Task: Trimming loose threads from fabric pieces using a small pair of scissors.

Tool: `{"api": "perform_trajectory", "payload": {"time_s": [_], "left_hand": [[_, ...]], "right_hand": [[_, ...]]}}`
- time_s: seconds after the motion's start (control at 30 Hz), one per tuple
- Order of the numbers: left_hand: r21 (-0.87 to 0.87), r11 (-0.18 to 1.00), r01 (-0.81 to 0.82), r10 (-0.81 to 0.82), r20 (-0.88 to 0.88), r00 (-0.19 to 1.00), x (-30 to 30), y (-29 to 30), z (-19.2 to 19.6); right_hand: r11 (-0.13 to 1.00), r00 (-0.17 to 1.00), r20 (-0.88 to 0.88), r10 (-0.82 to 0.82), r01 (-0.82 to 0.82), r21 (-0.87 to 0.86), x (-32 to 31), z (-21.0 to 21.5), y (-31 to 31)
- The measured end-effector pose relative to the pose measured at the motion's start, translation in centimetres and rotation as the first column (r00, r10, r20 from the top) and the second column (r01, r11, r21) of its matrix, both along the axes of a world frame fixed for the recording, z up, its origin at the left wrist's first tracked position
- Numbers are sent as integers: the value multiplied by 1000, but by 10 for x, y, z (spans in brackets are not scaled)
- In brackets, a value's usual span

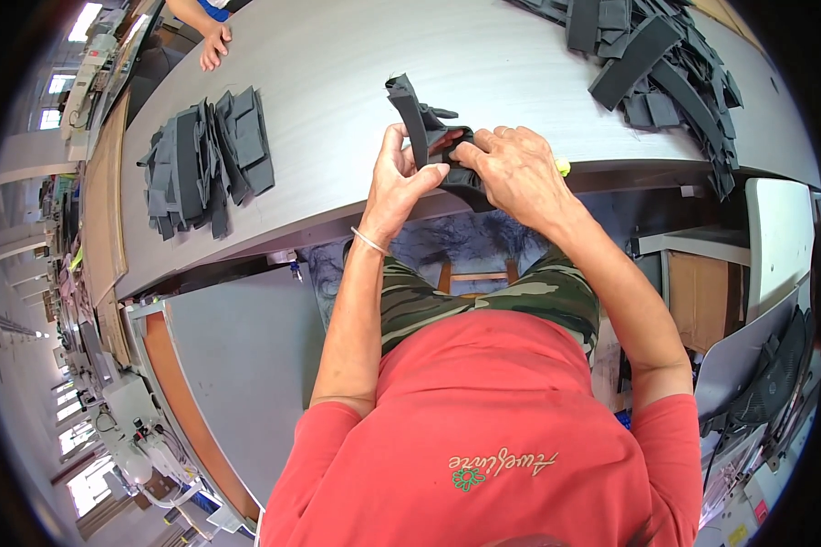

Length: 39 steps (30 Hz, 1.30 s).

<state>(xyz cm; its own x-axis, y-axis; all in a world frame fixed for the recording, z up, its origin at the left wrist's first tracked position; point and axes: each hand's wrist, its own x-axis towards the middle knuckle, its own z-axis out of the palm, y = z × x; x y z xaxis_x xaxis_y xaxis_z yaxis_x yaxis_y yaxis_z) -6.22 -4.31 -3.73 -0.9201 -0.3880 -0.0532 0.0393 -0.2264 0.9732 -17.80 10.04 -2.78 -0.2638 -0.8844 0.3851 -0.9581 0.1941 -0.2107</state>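
Observation:
A folded dark grey fabric piece [413, 114] is held up at the table's near edge, its strip-like end standing upward and a loose part hanging below. My left hand [398, 185] grips it from the left, thumb in front and fingers behind. Closed against the cloth's right side, my right hand [520, 171] has its fingertips pressed into the folds. Those fingertips are partly hidden, so any small thing in them cannot be made out. A small yellow-green object [563, 168] shows just beside the right hand; its kind is unclear.
On the pale table [319, 100], a stack of dark grey fabric pieces [212, 159] lies to the left. A larger heap of grey strips [666, 73] at the right hangs over the near edge. Another person's hand [214, 46] rests at the far left. A grey panel [237, 337] stands below the table.

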Motion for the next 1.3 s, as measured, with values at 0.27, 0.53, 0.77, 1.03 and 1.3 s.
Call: {"api": "perform_trajectory", "payload": {"time_s": [0.27,0.53,0.77,1.03,1.3], "left_hand": [[14,1000,-3,2,5,1000,0,-1,0],[10,1000,9,-9,-1,1000,0,1,-1],[44,999,-2,4,-26,1000,5,3,2],[77,992,-101,110,-127,986,24,9,17],[-59,996,-73,62,-164,984,32,4,20]], "right_hand": [[1000,999,-39,10,-11,-26,3,3,0],[995,994,95,-56,64,-76,3,-8,1],[985,873,472,-123,167,-51,10,-1,4],[921,329,944,31,357,-154,24,18,24],[942,653,756,42,225,-247,44,18,29]]}}
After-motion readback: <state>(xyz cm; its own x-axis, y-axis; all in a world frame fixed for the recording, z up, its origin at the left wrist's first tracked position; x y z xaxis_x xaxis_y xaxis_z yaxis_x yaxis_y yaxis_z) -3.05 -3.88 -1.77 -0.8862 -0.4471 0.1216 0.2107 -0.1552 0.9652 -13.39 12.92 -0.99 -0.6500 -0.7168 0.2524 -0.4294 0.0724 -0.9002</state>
